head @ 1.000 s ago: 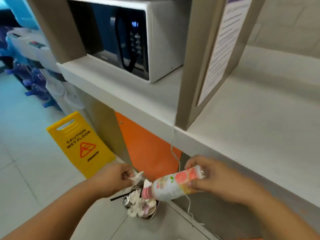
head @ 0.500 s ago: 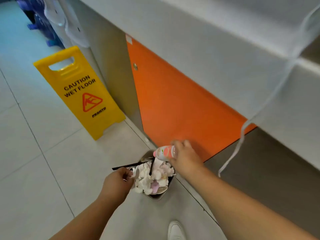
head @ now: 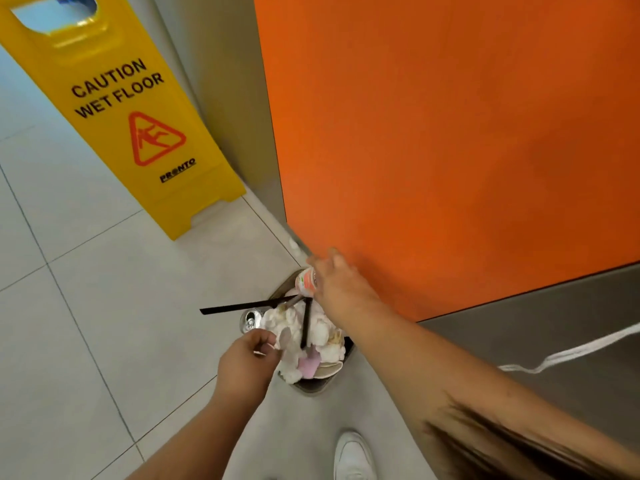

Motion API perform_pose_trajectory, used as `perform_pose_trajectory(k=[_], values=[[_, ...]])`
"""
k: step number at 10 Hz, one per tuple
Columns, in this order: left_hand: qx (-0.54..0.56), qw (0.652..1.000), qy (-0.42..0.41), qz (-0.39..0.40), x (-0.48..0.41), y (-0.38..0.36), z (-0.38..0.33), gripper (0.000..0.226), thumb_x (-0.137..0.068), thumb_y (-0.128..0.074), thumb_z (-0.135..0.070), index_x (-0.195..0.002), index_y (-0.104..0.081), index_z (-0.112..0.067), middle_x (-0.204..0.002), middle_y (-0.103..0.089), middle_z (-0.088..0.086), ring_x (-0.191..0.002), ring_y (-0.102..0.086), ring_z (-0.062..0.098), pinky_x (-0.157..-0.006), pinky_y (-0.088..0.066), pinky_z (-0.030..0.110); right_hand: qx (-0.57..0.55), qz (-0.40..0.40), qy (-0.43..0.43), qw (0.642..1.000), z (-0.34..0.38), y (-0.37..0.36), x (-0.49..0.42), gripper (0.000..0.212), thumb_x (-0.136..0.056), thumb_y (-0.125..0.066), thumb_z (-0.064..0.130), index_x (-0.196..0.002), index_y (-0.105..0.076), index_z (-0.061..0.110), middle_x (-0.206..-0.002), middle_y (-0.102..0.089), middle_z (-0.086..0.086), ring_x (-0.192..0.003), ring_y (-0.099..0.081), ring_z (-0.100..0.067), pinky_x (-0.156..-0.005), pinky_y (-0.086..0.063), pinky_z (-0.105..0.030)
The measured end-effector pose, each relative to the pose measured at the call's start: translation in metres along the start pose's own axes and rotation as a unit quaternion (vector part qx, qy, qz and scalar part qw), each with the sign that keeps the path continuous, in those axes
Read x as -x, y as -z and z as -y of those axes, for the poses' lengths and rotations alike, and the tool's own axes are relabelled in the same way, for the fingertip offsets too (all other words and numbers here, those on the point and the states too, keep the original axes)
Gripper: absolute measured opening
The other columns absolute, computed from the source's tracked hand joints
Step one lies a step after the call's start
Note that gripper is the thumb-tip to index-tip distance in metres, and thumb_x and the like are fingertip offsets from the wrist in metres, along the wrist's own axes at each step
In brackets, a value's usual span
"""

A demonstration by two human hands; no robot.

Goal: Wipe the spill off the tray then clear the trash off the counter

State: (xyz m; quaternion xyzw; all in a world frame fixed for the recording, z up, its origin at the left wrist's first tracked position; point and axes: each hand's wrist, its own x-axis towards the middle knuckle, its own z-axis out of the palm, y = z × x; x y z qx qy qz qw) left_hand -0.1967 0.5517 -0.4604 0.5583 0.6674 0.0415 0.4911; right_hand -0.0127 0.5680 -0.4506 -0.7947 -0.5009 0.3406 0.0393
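I read "CAUTION WET FLOOR" and "PRONTO" on the yellow plastic floor sign (head: 138,133), far left. The label on the pink-and-white plastic bottle (head: 306,280) is unreadable.

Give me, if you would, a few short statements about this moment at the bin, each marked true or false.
1. The right hand holds a small bottle at the far edge of the bin. True.
2. The bin is empty. False: it is heaped with crumpled tissues, and a can lies at its left edge.
3. The yellow sign reads "Caution wet floor". True.
4. The yellow sign lies flat on the floor. False: it stands upright on the tiles.
5. The cabinet panel behind the bin is blue. False: it is orange.
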Motion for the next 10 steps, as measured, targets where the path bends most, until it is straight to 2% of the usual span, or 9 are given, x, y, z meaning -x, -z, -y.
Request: perform_pose_trajectory(k=[1,2,3,4,5,6,8,10], values=[[-0.011,1.0,-0.004,-0.01,-0.009,-0.008,-0.004,0.013,-0.083,-0.064,-0.018,-0.077,-0.06,-0.029,-0.076,-0.065,0.0,-0.07,-0.063,0.025,-0.052,-0.043,0.025,-0.005,0.013,0.001,1.0,-0.007,-0.002,0.006,0.061,-0.097,-0.047,0.027,-0.146,-0.014,0.043,-0.157,0.006,0.009,-0.128,-0.032,-0.031,-0.1,-0.038,-0.039],[-0.037,0.999,-0.007,-0.018,-0.019,-0.017,-0.009,0.013,-0.084,-0.062,-0.018,-0.078,-0.058,-0.029,-0.073,-0.065,0.0,-0.068,-0.061,0.022,-0.055,-0.042,0.023,-0.012,-0.002,0.012,1.0,-0.01,0.0,0.012,0.063,-0.096,-0.046,0.037,-0.146,-0.007,0.045,-0.156,0.01,0.01,-0.126,-0.034,-0.032,-0.097,-0.04,-0.04],[-0.068,0.997,-0.021,-0.001,-0.026,-0.025,-0.014,0.014,-0.086,-0.057,-0.015,-0.096,-0.059,-0.026,-0.075,-0.062,-0.004,-0.069,-0.058,0.016,-0.06,-0.042,0.024,-0.029,-0.005,0.015,0.999,-0.011,0.003,0.017,0.065,-0.096,-0.047,0.039,-0.146,-0.007,0.046,-0.156,0.012,0.011,-0.127,-0.035,-0.033,-0.098,-0.04,-0.04],[-0.075,0.997,-0.03,0.015,-0.025,-0.028,-0.016,0.03,-0.087,-0.058,-0.016,-0.116,-0.058,-0.02,-0.084,-0.061,-0.006,-0.069,-0.055,0.008,-0.057,-0.038,0.019,-0.043,-0.01,0.014,0.999,-0.011,0.006,0.019,0.064,-0.096,-0.047,0.036,-0.146,-0.008,0.046,-0.156,0.012,0.012,-0.13,-0.033,-0.032,-0.1,-0.038,-0.04],[-0.065,0.998,-0.026,0.006,-0.02,-0.024,-0.016,0.04,-0.086,-0.058,-0.016,-0.125,-0.053,-0.02,-0.089,-0.061,-0.007,-0.073,-0.058,0.01,-0.062,-0.043,0.023,-0.052,-0.01,0.001,0.999,-0.014,0.009,0.02,0.064,-0.097,-0.046,0.037,-0.147,-0.007,0.044,-0.157,0.012,0.01,-0.134,-0.029,-0.032,-0.102,-0.037,-0.041],[-0.052,0.998,-0.021,0.002,-0.021,-0.02,-0.012,0.048,-0.084,-0.059,-0.018,-0.131,-0.051,-0.022,-0.096,-0.065,-0.003,-0.087,-0.061,0.019,-0.078,-0.049,0.03,-0.061,-0.014,-0.008,0.998,-0.016,0.013,0.021,0.065,-0.096,-0.047,0.039,-0.147,-0.007,0.042,-0.157,0.011,0.01,-0.137,-0.025,-0.03,-0.102,-0.036,-0.041],[-0.036,0.999,-0.023,0.018,-0.014,-0.006,-0.013,0.041,-0.086,-0.057,-0.018,-0.128,-0.052,-0.021,-0.097,-0.065,0.001,-0.086,-0.063,0.022,-0.07,-0.047,0.028,-0.053,-0.01,-0.012,0.998,-0.014,0.025,0.037,0.063,-0.096,-0.048,0.037,-0.147,-0.011,0.041,-0.157,0.009,0.011,-0.139,-0.021,-0.027,-0.103,-0.036,-0.039],[-0.037,0.999,-0.035,0.019,0.015,0.028,-0.033,0.03,-0.088,-0.056,-0.018,-0.118,-0.058,-0.025,-0.092,-0.066,0.0,-0.076,-0.062,0.017,-0.057,-0.043,0.025,-0.058,-0.052,0.014,0.997,-0.006,0.061,0.085,0.059,-0.095,-0.049,0.036,-0.146,-0.019,0.036,-0.157,0.001,0.008,-0.138,-0.023,-0.024,-0.104,-0.034,-0.034]])
